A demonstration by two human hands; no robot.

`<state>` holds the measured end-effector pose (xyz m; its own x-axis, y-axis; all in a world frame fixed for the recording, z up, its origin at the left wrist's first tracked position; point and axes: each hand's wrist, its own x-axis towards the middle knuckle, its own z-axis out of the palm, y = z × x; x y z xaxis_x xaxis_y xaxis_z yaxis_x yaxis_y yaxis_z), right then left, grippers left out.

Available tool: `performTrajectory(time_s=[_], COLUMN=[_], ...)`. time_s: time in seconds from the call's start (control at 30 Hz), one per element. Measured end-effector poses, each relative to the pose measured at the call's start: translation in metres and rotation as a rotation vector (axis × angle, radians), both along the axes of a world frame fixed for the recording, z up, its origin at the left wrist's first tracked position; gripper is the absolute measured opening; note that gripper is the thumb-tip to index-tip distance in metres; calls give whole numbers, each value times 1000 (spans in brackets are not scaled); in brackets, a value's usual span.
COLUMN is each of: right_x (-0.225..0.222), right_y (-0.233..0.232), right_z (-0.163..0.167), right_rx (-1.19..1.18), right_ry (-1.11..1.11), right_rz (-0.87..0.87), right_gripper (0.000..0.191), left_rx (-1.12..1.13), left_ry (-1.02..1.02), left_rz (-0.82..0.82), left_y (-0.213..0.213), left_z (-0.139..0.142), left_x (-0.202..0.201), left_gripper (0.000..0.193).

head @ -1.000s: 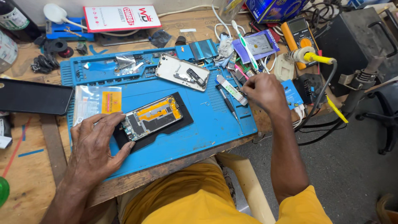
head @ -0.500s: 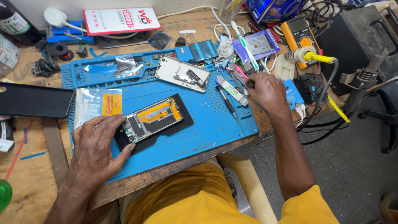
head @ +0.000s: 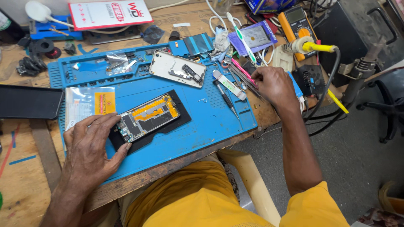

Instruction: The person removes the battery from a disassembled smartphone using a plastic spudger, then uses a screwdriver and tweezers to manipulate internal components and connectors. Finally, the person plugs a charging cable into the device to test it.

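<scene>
Phone point(head: 147, 117) lies opened on a black pad point(head: 176, 120), face down, orange flex and board exposed, near the middle of the blue repair mat point(head: 210, 122). Only the head view to go on.

Status, judged from the layout:
- Back cover point(head: 177, 68) is already off, parked further up the mat, well apart from the phone.
- Internals still in the frame; nothing looks lifted out yet.
- Reassembly not begun: cover is loose, no parts staged beside the phone.
- So I'd call it early to mid teardown.

Hands:
- Left hand point(head: 90, 147) rests flat at the phone's left end, fingers spread, thumb and fingertips touching the frame edge and the pad. It steadies the phone and grips nothing.
- Right hand point(head: 273, 84) is at the mat's right edge, over the cluster of tools point(head: 240, 75), fingers curled down among them. Cannot tell whether it has actually closed on one; the fingertips are hidden.

Counts, as far as visible:
- opened phones: 1
- loose back covers: 1
- black pads: 1
- dark slabs off the mat, left side point(head: 29, 101): 1, looks like a screen or another phone
- clear bags with a yellow label point(head: 88, 103): 1, just beside the left hand
- screwdrivers lying on the mat point(head: 226, 99): 1 clear
- multimeters point(head: 299, 21): 1
- soldering irons with yellow grip point(head: 315, 47): 1
- tweezers and picks in the cluster: several, too overlapped to count.
</scene>
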<state>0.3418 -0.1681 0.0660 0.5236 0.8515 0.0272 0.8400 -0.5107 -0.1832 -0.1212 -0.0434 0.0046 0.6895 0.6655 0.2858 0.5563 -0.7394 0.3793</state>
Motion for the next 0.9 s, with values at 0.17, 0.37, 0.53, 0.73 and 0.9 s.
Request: performTrajectory(time_s=[0.17,0.37,0.53,0.73,0.9], right_x=[11,7,4,35,101], right_y=[-3,-20,-28,-25,-46], right_z=[1,-9,-8,-46,-85], right_rx=[14,-29,182,-72,-35], right_ry=[102,30,-14,-111,223], right_rz=[116,82,439,189,312], right_gripper=[28,33,41,30,42], left_rx=[-7,-1,-9,-18,-34], left_ry=[-13,12,-36,-90,-151], left_rz=[-1,-15,-39,-29,-36], left_y=[0,1,0,-7,-7], left_z=[1,1,7,14,14], left_x=[-3,-2,5,13,15], left_gripper=[76,76,75,80,83])
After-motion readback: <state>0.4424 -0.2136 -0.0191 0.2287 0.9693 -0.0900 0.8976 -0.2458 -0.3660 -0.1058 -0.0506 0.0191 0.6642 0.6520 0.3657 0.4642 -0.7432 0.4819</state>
